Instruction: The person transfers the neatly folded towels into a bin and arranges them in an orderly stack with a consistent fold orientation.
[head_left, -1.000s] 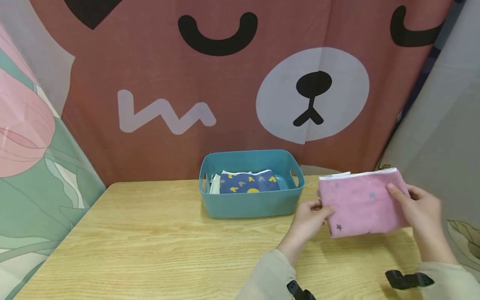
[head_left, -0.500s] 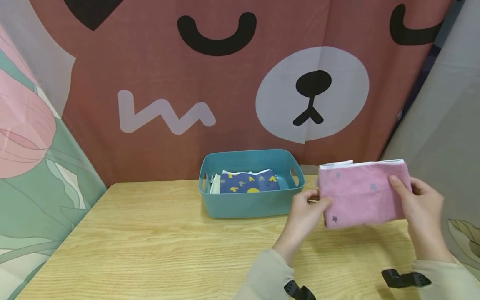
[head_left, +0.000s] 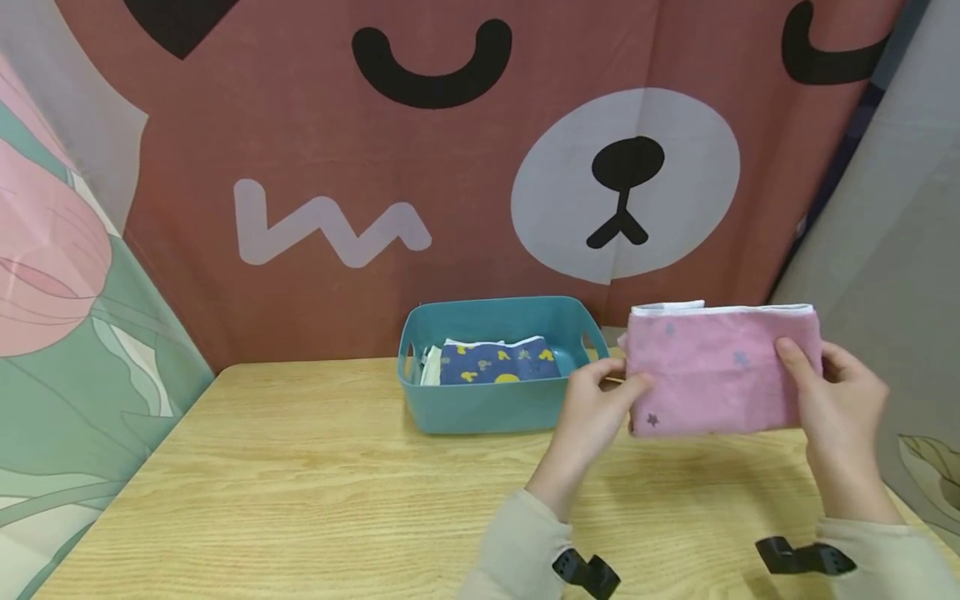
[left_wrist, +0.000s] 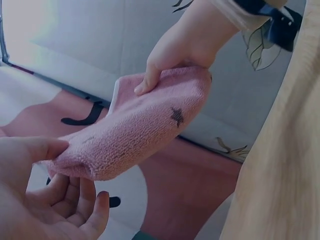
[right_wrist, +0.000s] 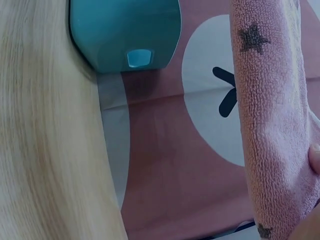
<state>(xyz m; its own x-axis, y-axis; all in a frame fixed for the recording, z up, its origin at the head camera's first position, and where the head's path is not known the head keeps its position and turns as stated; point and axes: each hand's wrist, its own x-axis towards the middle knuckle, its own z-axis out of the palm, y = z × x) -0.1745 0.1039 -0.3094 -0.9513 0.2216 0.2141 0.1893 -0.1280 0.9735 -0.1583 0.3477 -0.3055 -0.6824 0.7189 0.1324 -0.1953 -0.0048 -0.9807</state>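
A folded pink towel [head_left: 720, 375] with grey and dark stars and a white edge is held up above the table, right of the basket. My left hand [head_left: 596, 408] pinches its left end, thumb in front and fingers behind. At the other end my right hand [head_left: 843, 417] grips it, the thumb lying on the front face. In the left wrist view the towel [left_wrist: 135, 130] spans both hands, its thick fold facing the camera. The right wrist view shows the towel's fold [right_wrist: 270, 115] close up, with only part of the right thumb [right_wrist: 315, 157] at the edge.
A teal basket [head_left: 487, 408] with handle holes stands at the table's back edge. Inside lie a folded blue cloth with yellow patterns [head_left: 495, 362] and a pale cloth [head_left: 431, 367]. Behind the wooden table [head_left: 300, 483] hangs a bear-print curtain [head_left: 300, 300].
Both hands have raised the pink towel and moved it slightly left, toward the basket. The left hand now overlaps the basket's right end in the head view. The basket and its cloths stay put.
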